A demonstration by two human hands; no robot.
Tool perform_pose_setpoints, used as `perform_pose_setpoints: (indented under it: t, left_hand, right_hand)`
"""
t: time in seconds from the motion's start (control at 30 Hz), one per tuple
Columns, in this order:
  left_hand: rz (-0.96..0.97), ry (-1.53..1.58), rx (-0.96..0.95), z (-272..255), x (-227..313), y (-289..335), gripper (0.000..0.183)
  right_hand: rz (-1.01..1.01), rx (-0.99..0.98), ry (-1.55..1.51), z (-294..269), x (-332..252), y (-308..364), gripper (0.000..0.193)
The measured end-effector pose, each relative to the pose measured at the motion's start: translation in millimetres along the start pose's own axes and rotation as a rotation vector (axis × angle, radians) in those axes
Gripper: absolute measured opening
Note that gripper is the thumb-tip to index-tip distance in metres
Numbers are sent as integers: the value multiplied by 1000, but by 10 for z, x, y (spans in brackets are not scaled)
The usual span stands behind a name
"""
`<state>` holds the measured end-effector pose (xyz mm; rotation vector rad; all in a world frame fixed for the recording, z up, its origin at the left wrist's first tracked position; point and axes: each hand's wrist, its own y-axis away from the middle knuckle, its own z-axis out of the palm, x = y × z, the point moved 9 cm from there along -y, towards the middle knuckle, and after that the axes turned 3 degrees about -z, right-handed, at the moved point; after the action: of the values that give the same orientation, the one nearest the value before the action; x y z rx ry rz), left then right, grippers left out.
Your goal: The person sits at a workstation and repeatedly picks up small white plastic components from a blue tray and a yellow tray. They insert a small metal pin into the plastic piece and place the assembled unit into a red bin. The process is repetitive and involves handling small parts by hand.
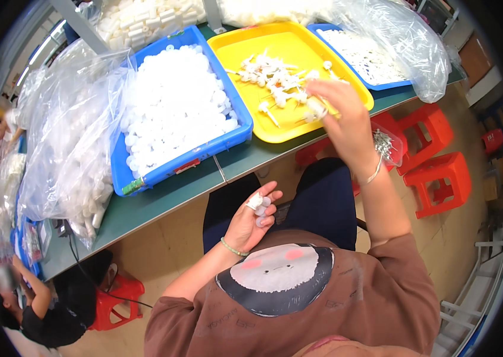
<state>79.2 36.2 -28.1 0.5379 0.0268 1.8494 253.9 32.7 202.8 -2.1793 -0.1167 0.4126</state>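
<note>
My left hand is held above my lap, palm up, with the fingers curled round several small translucent white plastic caps. White tape or a finger cover wraps one of its fingertips. Over the right side of the yellow tray, my right hand pinches a slightly blurred white plastic piece between thumb and fingers. In that tray lies a loose heap of white pieces with thin stems. A blue tray to its left is full of round white caps.
Another blue tray with small white parts stands at the right. Clear bags of white tubes crowd the left end of the green table. Red stools and a container of metal pieces are below right; another person sits lower left.
</note>
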Motion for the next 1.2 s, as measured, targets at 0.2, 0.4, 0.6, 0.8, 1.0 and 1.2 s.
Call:
perform_pose_setpoints:
  t: [0.2,0.4,0.6,0.8,1.0,1.2]
  left_hand:
    - [-75,64,71,-130,-21,-15,39]
    - [-81,28,79,-95,-48,-18,34]
    - [-11,26,43,-164,0,-21,42]
    - [-16,61,49,-77,17,-2,40]
    - [32,85,-15,-80,49,-25,39]
    - [-7,215,-60,-18,15,-28,38]
  right_hand:
    - [388,-422,229,-40,960,97,16]
    - [303,-681,317,187,1001,27,8]
    - [111,-642,359,164,917,-86,4]
    - [194,-541,170,89,939,-96,5]
    - [192,-574,10,110,875,-72,17]
    - [318,-432,-253,-59,775,175,20]
